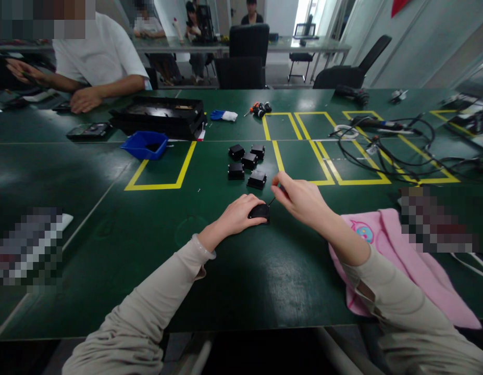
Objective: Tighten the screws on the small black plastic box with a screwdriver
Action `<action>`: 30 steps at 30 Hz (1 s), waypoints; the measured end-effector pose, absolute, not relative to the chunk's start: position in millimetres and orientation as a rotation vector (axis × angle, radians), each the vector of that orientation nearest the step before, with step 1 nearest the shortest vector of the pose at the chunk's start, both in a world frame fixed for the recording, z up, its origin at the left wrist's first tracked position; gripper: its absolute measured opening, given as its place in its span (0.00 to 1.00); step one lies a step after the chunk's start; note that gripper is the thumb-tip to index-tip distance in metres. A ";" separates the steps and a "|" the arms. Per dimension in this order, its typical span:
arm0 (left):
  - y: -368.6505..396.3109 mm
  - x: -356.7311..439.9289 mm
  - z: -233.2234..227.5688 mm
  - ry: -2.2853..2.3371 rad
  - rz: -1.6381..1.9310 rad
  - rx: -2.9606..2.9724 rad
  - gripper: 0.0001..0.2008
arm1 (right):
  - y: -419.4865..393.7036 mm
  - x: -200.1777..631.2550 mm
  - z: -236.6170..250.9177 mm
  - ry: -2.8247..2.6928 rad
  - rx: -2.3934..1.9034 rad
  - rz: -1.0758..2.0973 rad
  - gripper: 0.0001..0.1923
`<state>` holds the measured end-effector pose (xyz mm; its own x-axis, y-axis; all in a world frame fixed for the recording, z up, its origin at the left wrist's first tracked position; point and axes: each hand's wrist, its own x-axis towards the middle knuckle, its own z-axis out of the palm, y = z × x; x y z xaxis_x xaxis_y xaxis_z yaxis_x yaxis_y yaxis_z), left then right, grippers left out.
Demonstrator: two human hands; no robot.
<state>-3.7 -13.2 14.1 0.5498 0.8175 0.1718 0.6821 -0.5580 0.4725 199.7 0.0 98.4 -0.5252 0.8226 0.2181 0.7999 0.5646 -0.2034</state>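
Observation:
My left hand (241, 213) is closed around a small black box (259, 211) on the green table, thumb on the near side and fingers over the far side. My right hand (299, 198) pinches a thin dark rod-like tool (271, 201), whose lower end meets the right edge of that box. Most of the tool is hidden by the fingers, so its exact kind does not show. Just beyond my hands lie several similar black boxes, the nearest black box (257, 179) close to my right fingertips.
A blue scoop-shaped bin (145, 145) and a large black tray (159, 117) stand at the left. A pink towel (385, 245) lies under my right forearm. Black cables (382, 151) tangle at the far right. A co-worker in a white shirt (100, 52) sits across the table.

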 end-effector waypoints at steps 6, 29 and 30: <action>-12.7 -3.6 12.7 1.233 0.531 2.434 0.20 | 0.3 198.7 96.7 -2.496 -1.371 0.132 0.16; -13.7 -3.3 14.5 1.236 0.531 2.420 0.20 | 1.1 199.0 95.0 -2.487 -1.368 0.120 0.15; -13.7 -3.2 14.4 1.239 0.531 2.418 0.20 | 1.3 199.0 94.7 -2.482 -1.364 0.119 0.15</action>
<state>-3.2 -13.7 14.4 0.5420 0.8249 0.1607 0.6850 -0.5444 0.4842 199.0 1.3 94.7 -0.5010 0.8356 0.2253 0.8103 0.5444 -0.2171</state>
